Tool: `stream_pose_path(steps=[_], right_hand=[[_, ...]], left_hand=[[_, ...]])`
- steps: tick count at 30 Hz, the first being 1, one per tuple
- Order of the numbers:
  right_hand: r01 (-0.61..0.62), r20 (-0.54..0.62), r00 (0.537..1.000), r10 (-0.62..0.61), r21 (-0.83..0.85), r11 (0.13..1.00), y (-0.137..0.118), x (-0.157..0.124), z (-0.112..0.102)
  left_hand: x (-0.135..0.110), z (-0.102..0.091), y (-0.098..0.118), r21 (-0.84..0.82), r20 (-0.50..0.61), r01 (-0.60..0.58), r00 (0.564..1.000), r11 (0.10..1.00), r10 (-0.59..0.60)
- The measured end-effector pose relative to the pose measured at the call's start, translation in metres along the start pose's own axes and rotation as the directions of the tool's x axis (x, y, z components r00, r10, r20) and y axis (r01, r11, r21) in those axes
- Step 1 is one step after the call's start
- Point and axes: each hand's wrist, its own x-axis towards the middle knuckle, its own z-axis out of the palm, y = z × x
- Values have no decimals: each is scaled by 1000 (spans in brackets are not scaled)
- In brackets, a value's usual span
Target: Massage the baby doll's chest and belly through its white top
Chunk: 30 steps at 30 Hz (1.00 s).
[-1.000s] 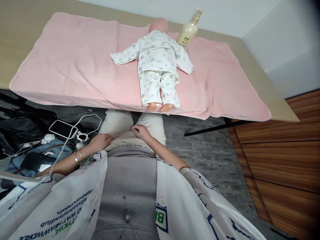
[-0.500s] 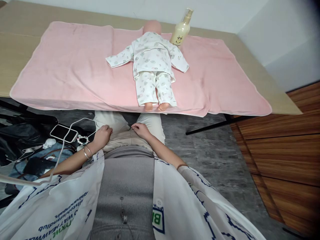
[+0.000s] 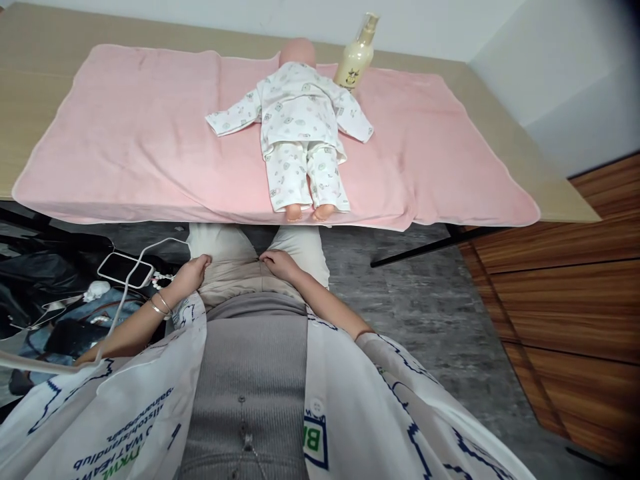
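Note:
A baby doll in white printed pyjamas lies on its back on a pink towel spread over the wooden table; its feet reach the near edge. A cream pump bottle stands by its head. My left hand rests on my left thigh with the fingers curled, bracelets on the wrist. My right hand lies on my right thigh, fingers bent and pressed to the beige trousers. Neither hand touches the doll.
On the floor at my left lie a phone with a white cable, a bead bracelet and dark bags. A wood-panelled cabinet stands at the right. A black table leg crosses the grey floor.
My left hand slid outward along the thigh, away from the right hand. The view shifted slightly, so the doll and bottle sit a little further left.

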Motion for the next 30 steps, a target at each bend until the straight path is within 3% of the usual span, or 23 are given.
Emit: stream_pose_path(steps=[6, 12, 24, 30], right_hand=[[-5, 15, 1000, 5, 2, 1000, -2, 2, -2], [-13, 24, 1000, 13, 13, 1000, -1, 1, -2], [-5, -1, 1000, 5, 11, 1000, 4, 2, 3], [-9, -16, 1000, 9, -18, 1000, 2, 1, 5]], left_hand=[[-17, -7, -19, -89, 114, -62, 991, 994, 72], [-28, -8, -18, -50, 182, -133, 973, 990, 140], [-27, 5, -16, 108, 176, -87, 982, 990, 67], [-21, 2, 0, 157, 133, -93, 988, 983, 72]])
